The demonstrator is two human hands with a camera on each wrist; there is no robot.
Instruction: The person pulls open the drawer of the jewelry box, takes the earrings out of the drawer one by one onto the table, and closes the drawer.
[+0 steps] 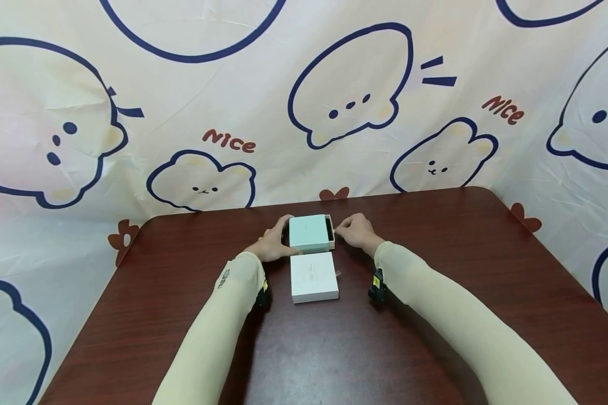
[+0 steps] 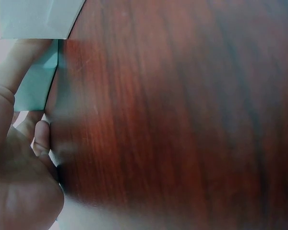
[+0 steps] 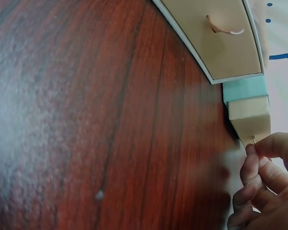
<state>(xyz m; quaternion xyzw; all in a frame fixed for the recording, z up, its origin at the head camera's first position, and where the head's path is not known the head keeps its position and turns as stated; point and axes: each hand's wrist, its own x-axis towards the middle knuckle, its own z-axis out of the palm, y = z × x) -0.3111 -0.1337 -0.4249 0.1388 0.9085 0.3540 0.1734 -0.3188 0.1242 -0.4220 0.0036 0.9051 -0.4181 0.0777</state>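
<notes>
— Cartoon cloth [image 1: 352, 84] backs the desk [image 1: 304, 349]. Head view: what's risky?
— If the left hand [image 1: 271, 244] slips, a pull could drag the whole mint box [image 1: 308, 232] sideways. It lies between that and the right hand [image 1: 357, 230], just beyond the white box [image 1: 314, 278].
— Left wrist?
— Left hand grasps it.
— Right wrist?
— Right hand pinches the drawer [image 3: 249, 109] ribbon [image 3: 254, 139]; tugging hard might tear it.
</notes>
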